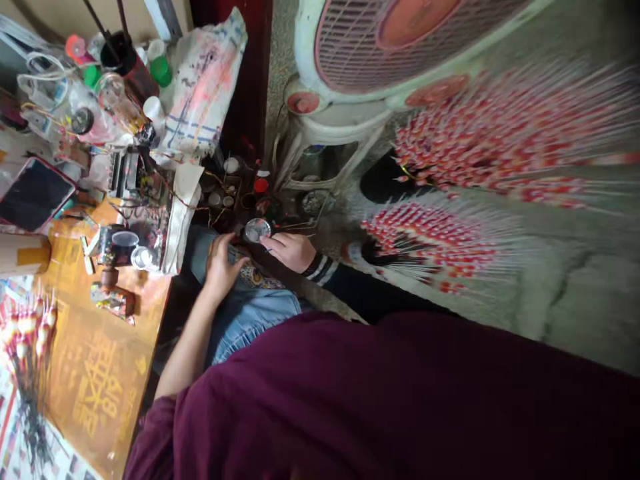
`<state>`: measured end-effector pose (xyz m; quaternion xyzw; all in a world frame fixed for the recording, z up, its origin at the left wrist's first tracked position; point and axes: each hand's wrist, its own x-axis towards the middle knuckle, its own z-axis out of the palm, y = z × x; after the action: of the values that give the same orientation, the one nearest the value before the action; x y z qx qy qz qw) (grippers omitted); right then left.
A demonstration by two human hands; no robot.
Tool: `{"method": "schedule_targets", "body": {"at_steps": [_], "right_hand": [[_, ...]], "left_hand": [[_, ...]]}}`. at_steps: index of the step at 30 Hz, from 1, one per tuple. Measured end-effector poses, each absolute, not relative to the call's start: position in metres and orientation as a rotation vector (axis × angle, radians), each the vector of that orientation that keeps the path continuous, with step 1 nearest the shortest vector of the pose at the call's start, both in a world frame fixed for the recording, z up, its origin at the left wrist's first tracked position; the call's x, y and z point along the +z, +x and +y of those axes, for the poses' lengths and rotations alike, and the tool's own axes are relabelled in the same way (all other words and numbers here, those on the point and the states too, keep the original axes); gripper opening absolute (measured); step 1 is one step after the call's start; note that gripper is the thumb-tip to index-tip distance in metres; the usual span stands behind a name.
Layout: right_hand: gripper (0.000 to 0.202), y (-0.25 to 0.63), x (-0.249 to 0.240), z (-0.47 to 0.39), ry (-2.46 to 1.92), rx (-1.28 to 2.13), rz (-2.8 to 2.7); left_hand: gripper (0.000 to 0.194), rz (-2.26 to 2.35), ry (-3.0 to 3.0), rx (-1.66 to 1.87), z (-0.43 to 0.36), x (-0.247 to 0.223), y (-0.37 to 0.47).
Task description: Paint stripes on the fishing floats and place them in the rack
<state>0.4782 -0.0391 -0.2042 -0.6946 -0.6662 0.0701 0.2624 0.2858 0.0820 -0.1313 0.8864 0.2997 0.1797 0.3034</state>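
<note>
A small round container (257, 230), clear or silvery with pale stuff inside, is above my lap. My right hand (291, 252), in a dark sleeve with a striped cuff, pinches at its near rim. To the left, my left hand (223, 268) is held with thumb and fingers curved apart; I make out nothing held between them. Blue jeans (250, 327) and a patterned cloth (260, 277) lie below the hands. Jars and a red-capped bottle (261, 185) stand just beyond the container, in shadow.
On the left is a cluttered worktable (110, 360) with bottles, wires, a small burner-like device (113, 253) and a stained cloth (205, 87). Bundles of red-and-white tipped sticks (430, 233) stand on the right. A large fan (400, 40) is at the top.
</note>
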Motion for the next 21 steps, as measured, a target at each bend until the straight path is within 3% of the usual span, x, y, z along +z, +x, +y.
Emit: {"method": "schedule_targets", "body": {"at_steps": [4, 10, 15, 18, 21], "right_hand": [[0.025, 0.476, -0.168, -0.06, -1.57, -0.187, -1.933], [0.024, 0.478, -0.118, -0.061, -1.396, -0.116, -1.959], [0.012, 0.497, -0.07, -0.062, -1.385, -0.305, -1.358], [0.039, 0.512, -0.047, -0.056, -1.122, -0.238, -0.835], [0.042, 0.524, -0.035, -0.05, -0.949, -0.06, -0.654]], "left_hand": [[0.072, 0.524, 2.427, 0.553, 0.08, -0.115, 0.302], [0.063, 0.473, 2.328, 0.642, 0.074, -0.094, 0.302], [0.069, 0.466, 2.334, 0.818, 0.076, -0.078, 0.309], [0.068, 0.424, 2.427, 0.872, 0.078, -0.069, 0.318], [0.066, 0.4, 2.516, 0.917, 0.081, -0.063, 0.327]]}}
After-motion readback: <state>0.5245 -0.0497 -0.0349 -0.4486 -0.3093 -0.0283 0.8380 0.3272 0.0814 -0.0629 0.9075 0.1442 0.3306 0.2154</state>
